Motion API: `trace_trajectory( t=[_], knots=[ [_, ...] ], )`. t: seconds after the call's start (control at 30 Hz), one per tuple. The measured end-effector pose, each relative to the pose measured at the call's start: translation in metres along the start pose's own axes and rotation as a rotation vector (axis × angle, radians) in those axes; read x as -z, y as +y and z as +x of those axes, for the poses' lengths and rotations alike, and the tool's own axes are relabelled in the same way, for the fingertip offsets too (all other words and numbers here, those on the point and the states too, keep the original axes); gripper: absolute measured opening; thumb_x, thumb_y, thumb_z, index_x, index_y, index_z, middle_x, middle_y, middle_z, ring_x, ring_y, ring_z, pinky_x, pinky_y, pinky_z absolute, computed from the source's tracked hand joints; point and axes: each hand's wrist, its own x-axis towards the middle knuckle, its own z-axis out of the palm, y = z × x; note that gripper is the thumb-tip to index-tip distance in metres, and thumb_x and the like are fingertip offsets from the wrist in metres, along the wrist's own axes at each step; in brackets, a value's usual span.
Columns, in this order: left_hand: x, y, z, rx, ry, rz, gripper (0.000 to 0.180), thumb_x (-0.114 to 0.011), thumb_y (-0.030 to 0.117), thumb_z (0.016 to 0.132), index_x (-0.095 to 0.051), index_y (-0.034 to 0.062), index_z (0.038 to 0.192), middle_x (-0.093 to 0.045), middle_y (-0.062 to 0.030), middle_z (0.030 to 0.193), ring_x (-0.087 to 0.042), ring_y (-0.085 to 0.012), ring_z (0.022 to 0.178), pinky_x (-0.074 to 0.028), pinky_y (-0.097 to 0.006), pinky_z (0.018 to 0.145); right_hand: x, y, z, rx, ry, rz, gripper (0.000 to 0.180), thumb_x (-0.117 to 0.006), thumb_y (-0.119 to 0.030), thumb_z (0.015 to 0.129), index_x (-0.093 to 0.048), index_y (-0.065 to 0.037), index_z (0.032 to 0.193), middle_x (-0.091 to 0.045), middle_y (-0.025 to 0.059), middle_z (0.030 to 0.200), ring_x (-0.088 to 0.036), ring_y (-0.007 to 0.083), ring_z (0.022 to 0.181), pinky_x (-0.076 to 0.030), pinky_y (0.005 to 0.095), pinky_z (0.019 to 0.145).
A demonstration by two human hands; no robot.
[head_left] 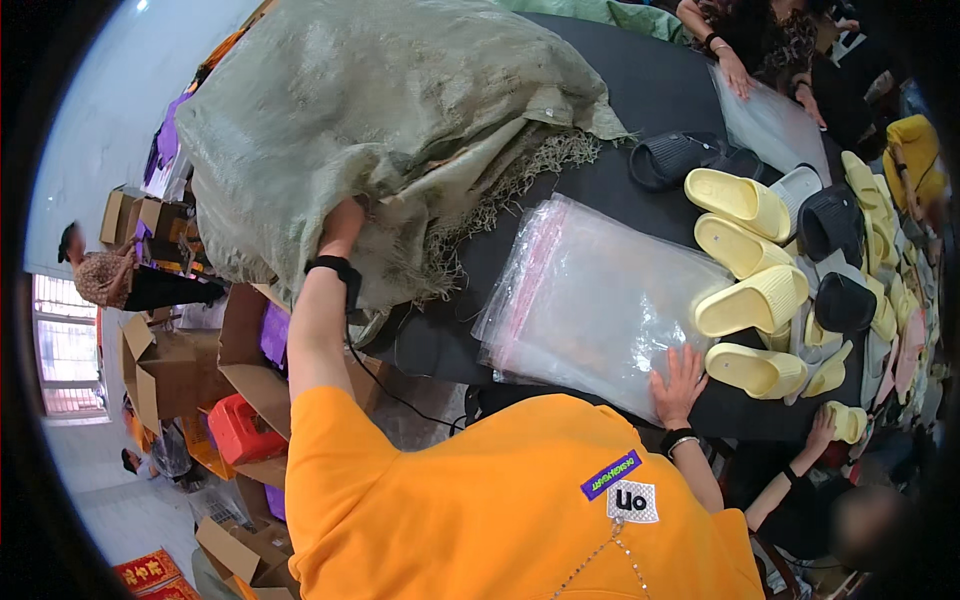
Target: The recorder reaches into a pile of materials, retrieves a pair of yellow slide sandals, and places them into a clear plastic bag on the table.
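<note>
Left hand (343,226) reaches into the folds of the large grey-green woven sack (380,110); its fingers are hidden, so whether it grasps anything cannot be told. The sack's bulk lies ahead of that hand, at the left of the dark table (640,75). Right hand (680,387) rests unclenched, fingers spread, on the near right corner of the clear plastic bags (600,290). Yellow slides (755,370) lie just beside its fingertips
</note>
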Motion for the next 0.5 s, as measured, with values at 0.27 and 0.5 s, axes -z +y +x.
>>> trace_trajectory(
  t=[0.27, 0.5],
  knots=[
    [-0.001, -0.060, 0.031, 0.317, -0.446, 0.130, 0.039, -0.047, 0.034, 0.084, -0.061, 0.0011, 0.101, -0.059, -0.0215, 0.105, -0.054, -0.0400, 0.097, -0.041, -0.045, 0.082, -0.002, 0.000, 0.001, 0.003, 0.023, -0.002, 0.058, -0.053, -0.043, 0.078, -0.041, -0.020, 0.130, -0.026, 0.0090, 0.142, -0.021, 0.0323, 0.130, -0.010, 0.0564, 0.101],
    [-0.020, -0.023, -0.003, -0.158, -0.287, 0.026, 0.034, -0.040, 0.025, 0.090, -0.055, 0.0017, 0.110, -0.054, -0.0191, 0.114, -0.050, -0.0360, 0.103, -0.039, -0.042, 0.085, -0.018, 0.014, -0.002, 0.044, -0.040, -0.207, 0.058, -0.051, -0.041, 0.079, -0.041, -0.015, 0.129, -0.026, 0.0117, 0.141, -0.020, 0.0315, 0.131, -0.010, 0.0548, 0.101]
  ],
)
